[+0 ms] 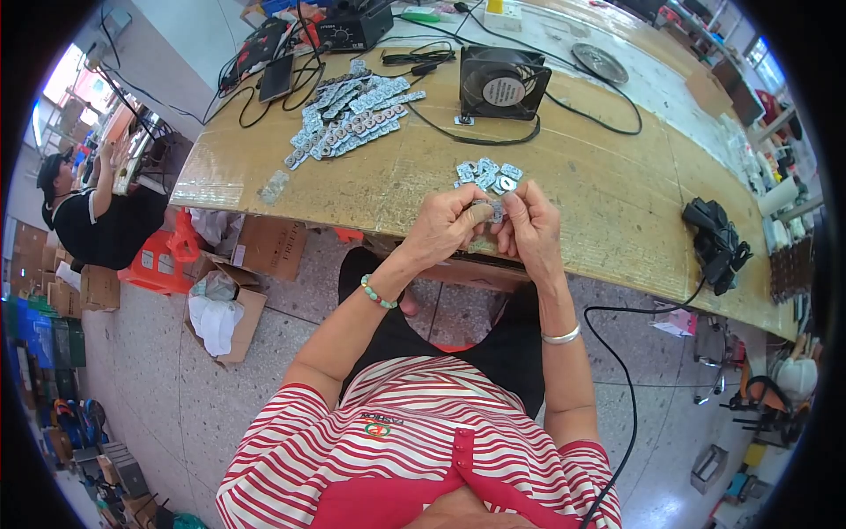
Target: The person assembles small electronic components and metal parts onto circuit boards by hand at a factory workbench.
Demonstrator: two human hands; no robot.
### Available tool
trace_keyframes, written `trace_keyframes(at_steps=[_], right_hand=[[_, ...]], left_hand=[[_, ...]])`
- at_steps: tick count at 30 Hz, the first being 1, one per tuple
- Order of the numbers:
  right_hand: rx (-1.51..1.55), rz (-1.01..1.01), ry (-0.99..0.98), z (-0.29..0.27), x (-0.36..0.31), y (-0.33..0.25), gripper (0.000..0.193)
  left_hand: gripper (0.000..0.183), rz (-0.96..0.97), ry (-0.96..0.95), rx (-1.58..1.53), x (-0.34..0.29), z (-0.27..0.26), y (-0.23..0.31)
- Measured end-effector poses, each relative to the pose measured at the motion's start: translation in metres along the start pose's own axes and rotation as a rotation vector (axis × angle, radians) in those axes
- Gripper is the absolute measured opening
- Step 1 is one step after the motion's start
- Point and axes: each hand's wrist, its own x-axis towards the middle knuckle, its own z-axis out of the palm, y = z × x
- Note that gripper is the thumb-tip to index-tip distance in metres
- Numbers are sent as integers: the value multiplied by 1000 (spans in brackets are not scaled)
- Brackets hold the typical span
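Note:
Both my hands are together at the table's front edge, with a small grey-blue board pinched between them. My left hand is closed on the board's left side, thumb on top. On the other side, my right hand grips it with thumb and bent fingers. Fingers cover much of the board, so its details are hidden. Just beyond my fingertips lies a small pile of loose grey-blue boards, one with a round pale part on it. Farther left is a larger heap of strips of such boards, several with round parts in rows.
A black square fan stands on the cardboard-covered table, its cable curving leftward. Behind are a black control box, a phone and a round metal dish. A black corded device lies right. Another person sits far left.

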Motion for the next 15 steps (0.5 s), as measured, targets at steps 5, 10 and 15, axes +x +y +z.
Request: trace_keyframes(at_steps=[5, 10, 15], right_hand=[[28, 32, -12, 0, 2, -1, 19], [13, 5, -28, 0, 1, -2, 19], [28, 7, -31, 0, -2, -4, 19]], left_hand=[[14, 3, 4, -2, 2, 1, 1], [14, 5, -11, -27, 3, -3, -4], [15, 6, -25, -94, 3, -3, -3]])
